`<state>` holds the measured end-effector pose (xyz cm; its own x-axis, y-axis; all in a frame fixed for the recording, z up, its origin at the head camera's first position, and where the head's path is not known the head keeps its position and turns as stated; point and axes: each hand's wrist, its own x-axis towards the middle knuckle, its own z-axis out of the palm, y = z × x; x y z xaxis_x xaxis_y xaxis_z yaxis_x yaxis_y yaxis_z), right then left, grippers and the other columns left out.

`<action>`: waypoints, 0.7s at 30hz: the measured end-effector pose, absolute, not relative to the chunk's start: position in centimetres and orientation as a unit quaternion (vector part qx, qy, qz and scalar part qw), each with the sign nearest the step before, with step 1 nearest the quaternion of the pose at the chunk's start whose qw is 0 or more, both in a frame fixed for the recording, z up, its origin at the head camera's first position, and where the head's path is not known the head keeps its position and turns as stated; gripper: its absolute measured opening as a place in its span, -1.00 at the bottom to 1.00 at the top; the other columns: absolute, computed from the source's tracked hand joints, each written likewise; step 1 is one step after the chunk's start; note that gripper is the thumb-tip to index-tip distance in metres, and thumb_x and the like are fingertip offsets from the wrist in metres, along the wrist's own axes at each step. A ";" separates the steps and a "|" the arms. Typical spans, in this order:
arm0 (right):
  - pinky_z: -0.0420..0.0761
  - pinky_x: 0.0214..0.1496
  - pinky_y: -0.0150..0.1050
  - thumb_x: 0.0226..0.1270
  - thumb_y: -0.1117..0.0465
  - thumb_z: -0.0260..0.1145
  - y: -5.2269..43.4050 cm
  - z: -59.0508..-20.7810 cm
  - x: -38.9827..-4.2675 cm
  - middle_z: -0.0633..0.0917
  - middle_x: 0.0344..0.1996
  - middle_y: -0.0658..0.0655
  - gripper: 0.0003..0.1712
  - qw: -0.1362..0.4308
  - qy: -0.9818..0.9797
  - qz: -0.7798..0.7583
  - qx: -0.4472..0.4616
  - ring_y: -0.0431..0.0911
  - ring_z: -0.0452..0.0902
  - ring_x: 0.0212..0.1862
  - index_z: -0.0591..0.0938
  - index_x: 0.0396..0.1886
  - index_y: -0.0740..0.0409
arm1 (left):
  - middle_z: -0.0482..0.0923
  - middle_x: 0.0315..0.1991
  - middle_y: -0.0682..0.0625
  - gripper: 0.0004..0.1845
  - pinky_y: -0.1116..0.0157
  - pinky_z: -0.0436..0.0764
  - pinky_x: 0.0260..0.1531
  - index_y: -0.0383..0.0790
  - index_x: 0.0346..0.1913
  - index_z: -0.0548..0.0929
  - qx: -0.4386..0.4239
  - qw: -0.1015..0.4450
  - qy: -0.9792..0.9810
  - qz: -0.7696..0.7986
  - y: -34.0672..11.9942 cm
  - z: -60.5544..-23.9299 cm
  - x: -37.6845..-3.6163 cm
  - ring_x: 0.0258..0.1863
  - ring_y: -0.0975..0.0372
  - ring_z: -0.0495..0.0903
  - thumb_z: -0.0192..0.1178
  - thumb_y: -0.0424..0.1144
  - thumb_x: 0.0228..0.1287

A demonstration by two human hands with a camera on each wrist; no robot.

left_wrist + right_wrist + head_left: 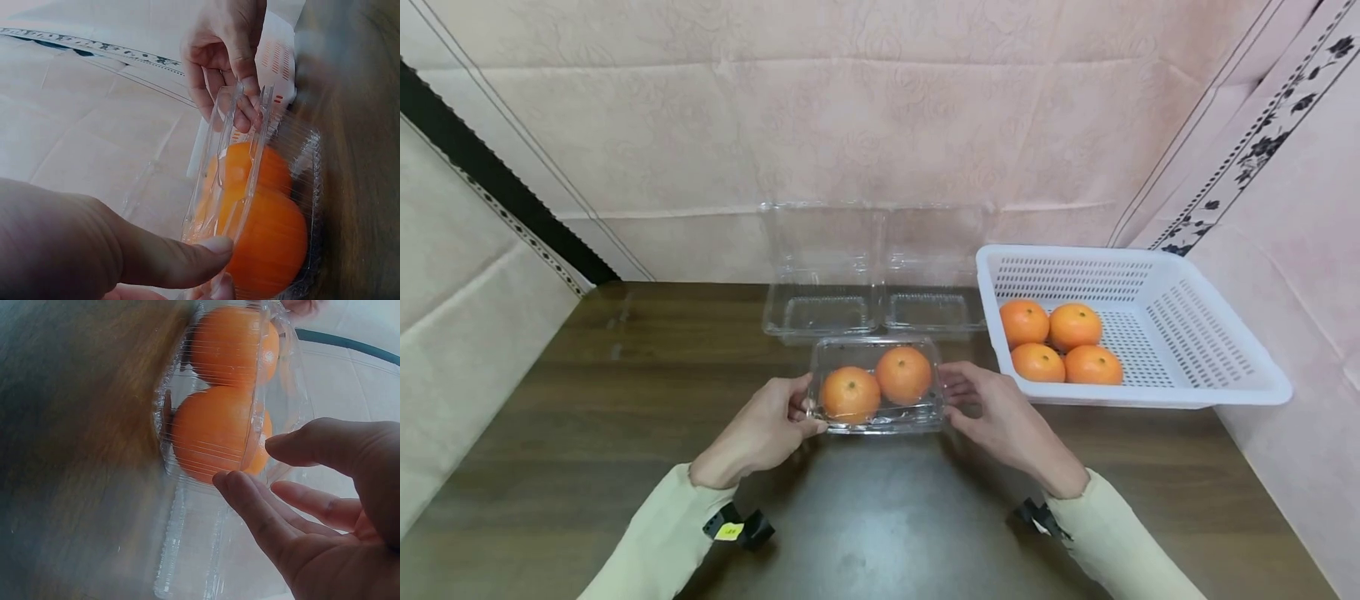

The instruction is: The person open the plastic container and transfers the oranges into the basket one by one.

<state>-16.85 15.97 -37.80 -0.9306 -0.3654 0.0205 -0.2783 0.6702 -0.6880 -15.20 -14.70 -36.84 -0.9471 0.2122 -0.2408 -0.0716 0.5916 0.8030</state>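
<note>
A clear plastic clamshell box (874, 425) holds two oranges (850, 395) on the table, its lid folded down over them. My left hand (767, 423) pinches its left front corner, with the thumb (215, 245) on the rim. In the left wrist view, the lid's rim and the base's rim run side by side with a narrow gap. At the right end is my right hand (992, 414), fingers fairly straight and thumb held apart from them. Its fingertips (232, 481) are right at the box's side in the right wrist view.
Two more clear clamshell boxes (823, 315) stand behind with lids raised against the cloth backdrop (880, 125). On the right is a white perforated basket (1210, 396) with several oranges (1093, 365) at its left end. The dark wooden table (865, 533) lies beneath.
</note>
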 end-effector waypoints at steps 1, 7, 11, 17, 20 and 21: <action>0.76 0.14 -0.07 0.26 0.32 0.48 16.0 -37.8 -16.8 0.73 0.09 0.09 -0.36 0.060 0.911 -0.366 -0.177 -0.05 0.72 0.04 0.53 0.33 0.14 | 0.46 -0.31 -0.09 -0.24 0.37 0.43 -0.53 -0.46 0.51 0.23 0.037 0.159 0.876 0.453 -14.7 -36.8 -15.2 -0.31 0.15 0.45 0.33 -0.43 0.32; 0.76 0.14 -0.06 0.26 0.34 0.47 16.0 -37.6 -16.8 0.74 0.08 0.10 -0.37 0.060 0.912 -0.367 -0.176 -0.06 0.73 0.03 0.53 0.33 0.15 | 0.46 -0.32 -0.08 -0.26 0.38 0.42 -0.54 -0.46 0.50 0.27 0.028 0.158 0.869 0.467 -14.5 -36.8 -15.2 -0.32 0.15 0.44 0.33 -0.47 0.30; 0.76 0.13 -0.07 0.26 0.34 0.48 16.1 -37.7 -16.8 0.73 0.09 0.10 -0.37 0.059 0.913 -0.363 -0.177 -0.05 0.73 0.03 0.53 0.33 0.15 | 0.49 -0.30 -0.08 -0.27 0.38 0.45 -0.52 -0.46 0.49 0.29 0.024 0.157 0.869 0.469 -14.5 -36.8 -15.2 -0.32 0.15 0.46 0.33 -0.48 0.30; 0.77 0.12 -0.09 0.26 0.35 0.47 16.0 -37.6 -16.8 0.72 0.11 0.12 -0.37 0.059 0.913 -0.363 -0.179 -0.05 0.74 0.04 0.53 0.33 0.15 | 0.50 -0.28 -0.09 -0.24 0.39 0.45 -0.53 -0.43 0.52 0.25 0.015 0.163 0.865 0.474 -14.5 -36.8 -15.0 -0.31 0.16 0.46 0.32 -0.47 0.30; 0.77 0.12 -0.10 0.26 0.36 0.47 16.0 -37.6 -16.8 0.72 0.12 0.12 -0.37 0.061 0.912 -0.365 -0.177 -0.04 0.73 0.04 0.53 0.33 0.15 | 0.48 -0.28 -0.08 -0.22 0.39 0.43 -0.54 -0.41 0.54 0.22 0.014 0.165 0.863 0.477 -14.5 -36.8 -15.0 -0.31 0.16 0.46 0.32 -0.47 0.31; 0.77 0.12 -0.10 0.26 0.36 0.46 16.0 -37.6 -16.8 0.72 0.12 0.12 -0.37 0.061 0.912 -0.365 -0.176 -0.04 0.73 0.04 0.52 0.33 0.16 | 0.47 -0.29 -0.08 -0.21 0.40 0.42 -0.55 -0.40 0.54 0.21 0.013 0.165 0.863 0.478 -14.5 -36.8 -15.0 -0.32 0.16 0.45 0.32 -0.47 0.31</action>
<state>-16.81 15.99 -37.65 -0.9306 -0.3657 0.0163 -0.2760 0.6715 -0.6876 -14.97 -14.49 -36.83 -0.9449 0.1806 -0.2730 -0.1357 0.5429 0.8287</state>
